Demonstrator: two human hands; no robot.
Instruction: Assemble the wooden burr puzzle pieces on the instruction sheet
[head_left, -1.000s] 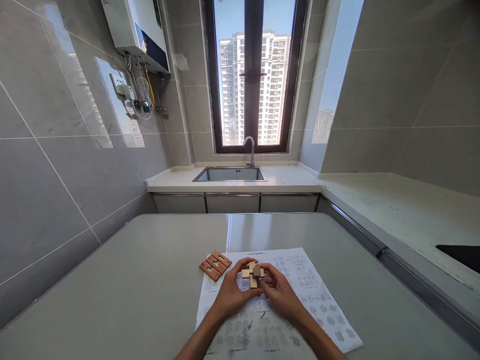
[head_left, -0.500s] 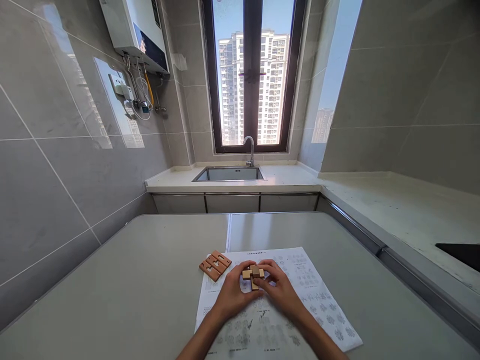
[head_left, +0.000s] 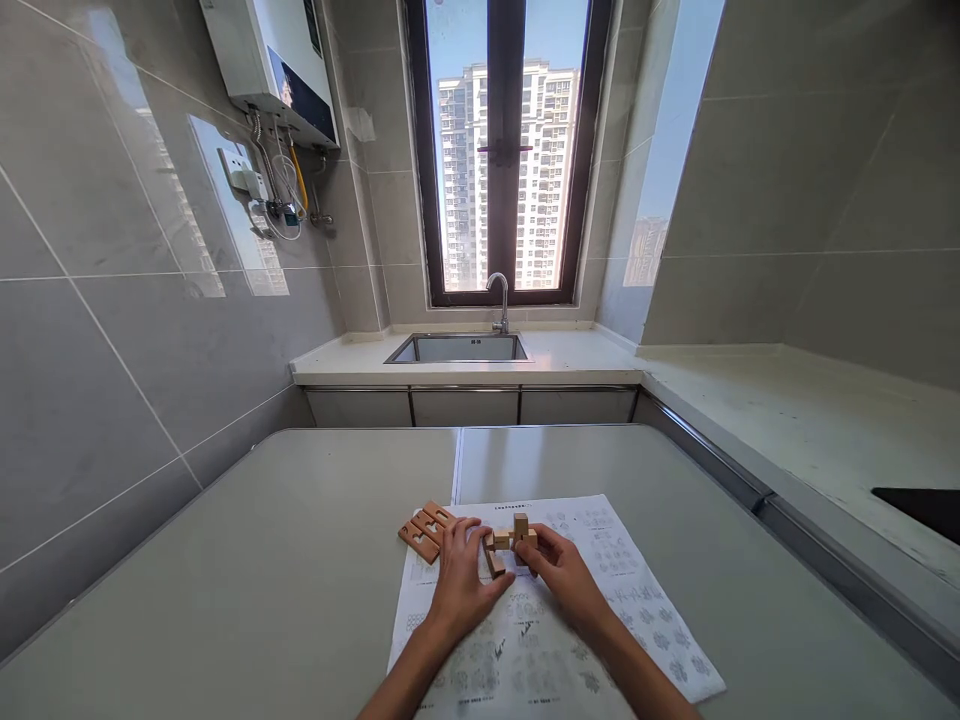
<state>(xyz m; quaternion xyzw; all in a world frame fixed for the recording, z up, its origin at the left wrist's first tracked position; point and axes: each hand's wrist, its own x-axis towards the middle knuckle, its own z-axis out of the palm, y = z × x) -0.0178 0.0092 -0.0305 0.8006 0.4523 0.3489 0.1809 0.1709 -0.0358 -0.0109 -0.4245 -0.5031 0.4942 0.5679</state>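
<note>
A wooden burr puzzle is parted into two portions over the printed sheet (head_left: 551, 640). My left hand (head_left: 463, 582) curls around a slanting notched wooden puzzle piece (head_left: 493, 563), thumb below and fingers above. In my right hand (head_left: 564, 578), fingers and thumb pinch a cluster of wooden puzzle pieces (head_left: 521, 527), one of them standing upright. A short bar (head_left: 501, 540) bridges the gap between the two portions; I cannot tell which it is joined to. Just beyond my left fingers lie flat reddish-brown wooden pieces with cut-outs (head_left: 420, 535), partly covered by that hand.
The sheet, with rows of puzzle drawings and tick marks, lies on a pale table (head_left: 225, 580). Past the table's far edge are a counter (head_left: 570, 350) with a sink (head_left: 457, 348) and a faucet (head_left: 501, 300). Another counter (head_left: 825, 430) runs along the right.
The cross-shaped wooden puzzle has come apart into two portions. My left hand has shifted left and my right hand slightly right, widening the space between them.
</note>
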